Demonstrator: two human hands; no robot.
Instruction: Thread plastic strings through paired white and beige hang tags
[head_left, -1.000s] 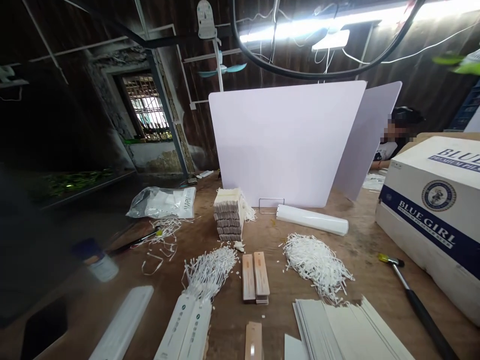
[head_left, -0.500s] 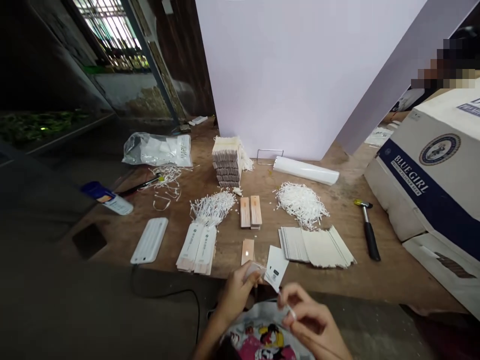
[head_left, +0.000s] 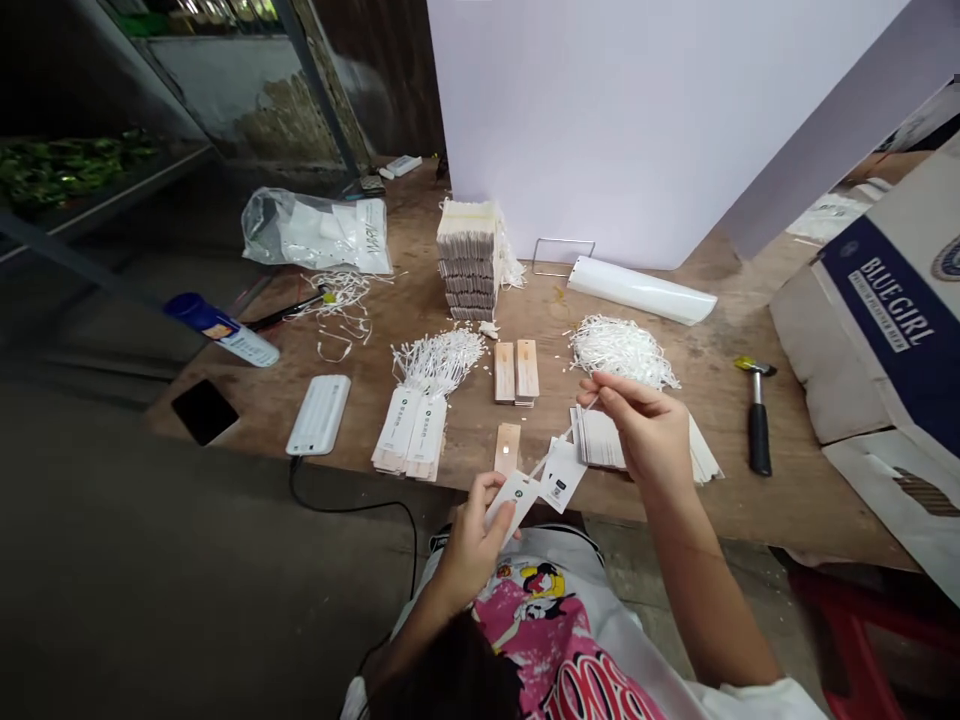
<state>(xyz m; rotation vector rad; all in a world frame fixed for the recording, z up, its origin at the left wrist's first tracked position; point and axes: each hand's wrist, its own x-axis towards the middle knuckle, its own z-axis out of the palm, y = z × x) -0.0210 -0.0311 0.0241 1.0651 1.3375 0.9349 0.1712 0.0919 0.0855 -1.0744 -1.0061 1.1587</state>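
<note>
Near the table's front edge, my left hand (head_left: 480,530) grips a white tag (head_left: 517,500) between thumb and fingers. A white string (head_left: 570,437) runs from this tag up to my right hand (head_left: 626,400), whose fingertips pinch its upper end. Beside the held tag, a second white card (head_left: 562,475) with a small dark label lies at an angle. A single tan card (head_left: 508,447) rests just beyond my left hand. My right forearm and hand partly cover a row of pale cards (head_left: 600,437). Behind them is a pile of white strings (head_left: 622,350).
Strung tags (head_left: 409,430) lie left, with tan card stacks (head_left: 516,372) centrally and a tall card stack (head_left: 469,260) behind. Also present are a power bank (head_left: 319,415), phone (head_left: 205,411), spray can (head_left: 225,330), plastic bag (head_left: 315,235), hammer (head_left: 757,420) and carton (head_left: 885,320).
My right hand has moved up and away from my left, drawing the string out long. The tag in my left hand now shows its printed white face. The view has tilted down.
</note>
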